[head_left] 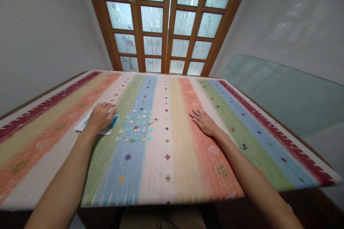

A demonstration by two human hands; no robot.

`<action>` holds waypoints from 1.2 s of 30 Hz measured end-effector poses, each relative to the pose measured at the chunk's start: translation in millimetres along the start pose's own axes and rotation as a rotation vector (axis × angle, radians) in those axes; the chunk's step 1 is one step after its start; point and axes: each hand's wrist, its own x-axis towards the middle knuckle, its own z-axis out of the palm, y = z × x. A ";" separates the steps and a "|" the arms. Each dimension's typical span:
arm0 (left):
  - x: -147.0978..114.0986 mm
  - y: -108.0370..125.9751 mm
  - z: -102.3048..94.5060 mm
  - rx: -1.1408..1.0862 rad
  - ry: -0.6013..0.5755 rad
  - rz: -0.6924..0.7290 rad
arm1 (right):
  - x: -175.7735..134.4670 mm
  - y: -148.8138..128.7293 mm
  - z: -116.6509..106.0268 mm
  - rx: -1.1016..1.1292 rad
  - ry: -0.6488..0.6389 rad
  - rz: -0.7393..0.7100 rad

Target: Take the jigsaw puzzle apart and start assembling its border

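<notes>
My left hand (pixel 101 115) rests over a white sheet with a teal picture (pixel 115 121), covering much of it. Its fingers are loosely bent and the thumb stands apart, with nothing visibly gripped. To the right of that hand, several small teal and pale jigsaw puzzle pieces (pixel 136 127) lie spread in loose rows. My right hand (pixel 204 122) lies flat on the orange stripe, fingers stretched out. Bits of teal show by its far edge, perhaps more puzzle pieces, mostly hidden under the hand.
A striped, patterned tablecloth (pixel 182 171) covers the wide table. Beyond its far edge stand wooden doors with frosted glass panes (pixel 152 19). A pale green glass-like panel (pixel 279 86) leans at the right wall. My lap shows below the near edge.
</notes>
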 end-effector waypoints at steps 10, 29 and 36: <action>3.8 11.9 -11.2 -0.014 0.148 0.018 | -18.7 33.5 -39.7 0.184 0.538 0.087; -1.6 22.7 -13.8 -0.100 0.231 0.134 | -33.7 45.6 -36.5 0.306 0.446 0.122; -11.2 76.5 -2.0 -0.254 0.221 0.282 | -18.9 -6.4 -42.2 0.288 0.579 -0.011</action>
